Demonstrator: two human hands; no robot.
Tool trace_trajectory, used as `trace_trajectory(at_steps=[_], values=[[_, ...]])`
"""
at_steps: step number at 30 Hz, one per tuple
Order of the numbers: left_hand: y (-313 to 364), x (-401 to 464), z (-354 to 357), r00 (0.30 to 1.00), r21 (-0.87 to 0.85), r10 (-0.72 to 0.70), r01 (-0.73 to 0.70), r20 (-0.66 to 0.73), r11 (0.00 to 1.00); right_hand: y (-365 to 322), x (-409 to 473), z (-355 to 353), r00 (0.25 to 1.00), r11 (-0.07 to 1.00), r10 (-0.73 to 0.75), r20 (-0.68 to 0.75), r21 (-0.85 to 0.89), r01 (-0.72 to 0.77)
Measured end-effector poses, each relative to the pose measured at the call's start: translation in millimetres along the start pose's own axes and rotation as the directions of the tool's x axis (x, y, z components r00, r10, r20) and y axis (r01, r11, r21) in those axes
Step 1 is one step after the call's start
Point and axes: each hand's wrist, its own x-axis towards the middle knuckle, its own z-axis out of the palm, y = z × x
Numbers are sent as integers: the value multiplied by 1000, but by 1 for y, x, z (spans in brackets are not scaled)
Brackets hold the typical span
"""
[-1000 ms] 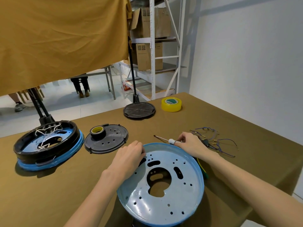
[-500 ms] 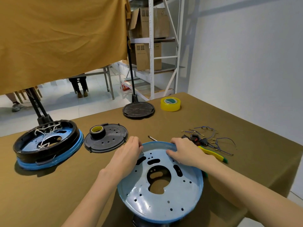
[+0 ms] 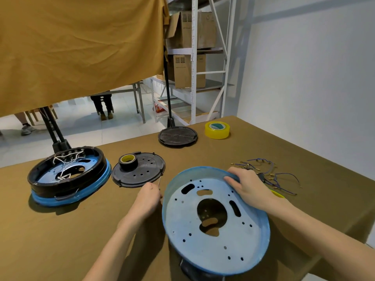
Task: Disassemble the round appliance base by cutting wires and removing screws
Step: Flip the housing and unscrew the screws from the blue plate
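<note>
While my right hand (image 3: 250, 189) grips the far rim of the blue metal plate (image 3: 215, 226), fingers curled over its edge, the plate stands tilted up off a dark part beneath it at the table's near edge. My left hand (image 3: 149, 199) is curled beside the plate's left rim and pinches a thin metal shaft (image 3: 159, 181), probably the screwdriver, though its handle is hidden. I judge the step in hand to be the separation of this plate from the round appliance base: no screws show in its holes, and cut wires (image 3: 269, 175) lie in a loose heap just beyond my right hand. A second base (image 3: 69, 175), with white wiring inside, sits well apart to the left, beside a black cover (image 3: 140, 172) carrying a tape roll (image 3: 128, 161). Next, the plate needs lifting clear and setting down; both hands should share its weight.
</note>
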Motion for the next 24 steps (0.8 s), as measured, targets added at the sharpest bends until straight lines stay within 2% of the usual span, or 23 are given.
trace_trajectory(at_steps=[2, 4, 6, 7, 8, 9, 10, 11, 12, 13, 14, 15, 17, 19, 21, 24], values=[[-6, -3, 7, 999, 270, -24, 29, -23, 962, 5, 1, -5, 999, 996, 20, -39, 91, -16], [-9, -9, 17, 998, 468, -2, 35, -71, 883, 9, 3, -7, 995, 988, 61, -75, 143, -50], [-6, -14, 23, 995, 539, 33, 24, -96, 842, 11, 3, -8, 989, 982, 94, -110, 173, -74], [-3, -16, 22, 992, 520, 61, 5, -110, 854, 11, 3, -9, 987, 978, 106, -123, 193, -81], [1, -17, 20, 986, 458, 94, -19, -141, 889, 12, 2, -10, 984, 974, 115, -133, 212, -85], [5, -19, 18, 976, 317, 124, -63, -179, 946, 12, 1, -11, 983, 971, 120, -141, 224, -86], [10, -20, 15, 975, 87, 116, -101, -189, 991, 11, 1, -11, 981, 970, 123, -150, 229, -86], [16, -23, 11, 993, -203, 55, -76, -106, 976, 10, 1, -10, 979, 970, 126, -159, 227, -88], [24, -27, 6, 997, -459, 10, 27, 78, 888, 9, 1, -8, 978, 971, 129, -166, 220, -91], [28, -30, 1, 963, -593, 7, 161, 270, 789, 8, 2, -6, 976, 973, 135, -172, 211, -98], [30, -33, -5, 920, -630, 22, 251, 392, 735, 6, 2, -5, 974, 972, 142, -176, 210, -104], [31, -34, -10, 892, -633, 40, 288, 451, 719, 3, 3, -4, 973, 970, 149, -178, 219, -109], [31, -37, -21, 881, -652, 26, 330, 472, 683, -6, 5, -3, 972, 964, 147, -182, 247, -99], [34, -38, -28, 893, -718, 26, 344, 450, 604, -18, 9, -4, 977, 955, 125, -174, 286, -71], [40, -39, -36, 916, -758, 77, 278, 395, 590, -31, 16, -5, 977, 940, 117, -176, 336, -52], [58, -50, -47, 946, -750, 162, 110, 279, 652, -47, 26, -12, 964, 869, 180, -197, 491, -62]])
